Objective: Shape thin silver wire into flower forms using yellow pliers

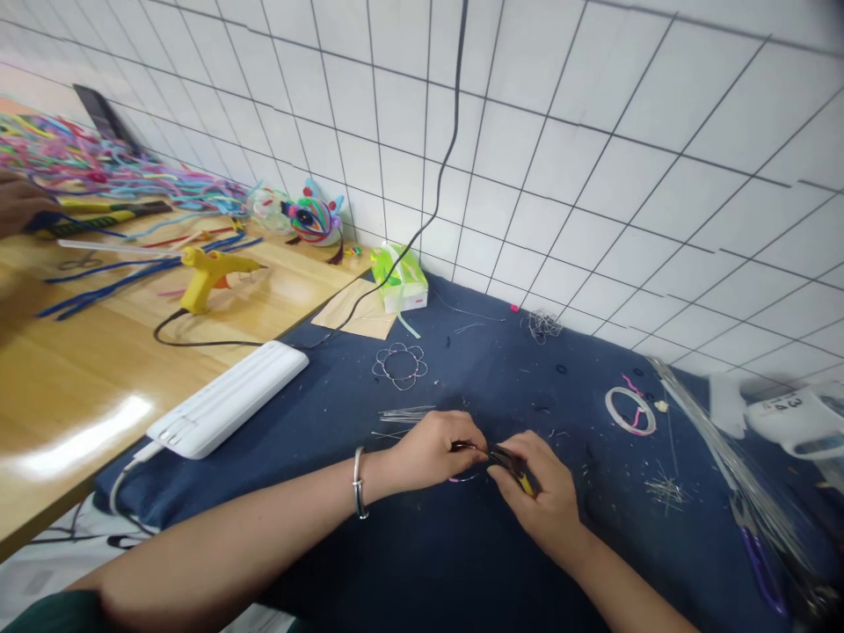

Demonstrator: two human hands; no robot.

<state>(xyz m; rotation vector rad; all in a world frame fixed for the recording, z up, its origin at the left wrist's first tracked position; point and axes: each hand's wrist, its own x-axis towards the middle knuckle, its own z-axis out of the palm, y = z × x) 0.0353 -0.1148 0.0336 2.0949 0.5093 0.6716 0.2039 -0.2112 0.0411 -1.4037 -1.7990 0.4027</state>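
Observation:
My left hand point(439, 448), with a silver bangle at its wrist, pinches a thin piece of wire point(465, 478) with a pinkish bit on it, part of which curves below the fingers. Closed around a pair of pliers point(518, 466) with dark jaws and a yellow-marked handle is my right hand point(544, 497). The jaws meet the wire at my left fingertips; the exact contact is too small to tell. Beyond my left hand lie several straight wire pieces point(402, 413) and a flower-shaped wire ring point(400, 366).
A white power strip point(228, 400) lies at the left, near a yellow glue gun point(214, 274) on the wooden table point(40, 413). Another person's hand point(23, 202) is at far left. Tissue pack point(400, 277), tape roll point(631, 411), long wires point(705, 431) and purple-handled scissors point(758, 563) surround the dark cloth.

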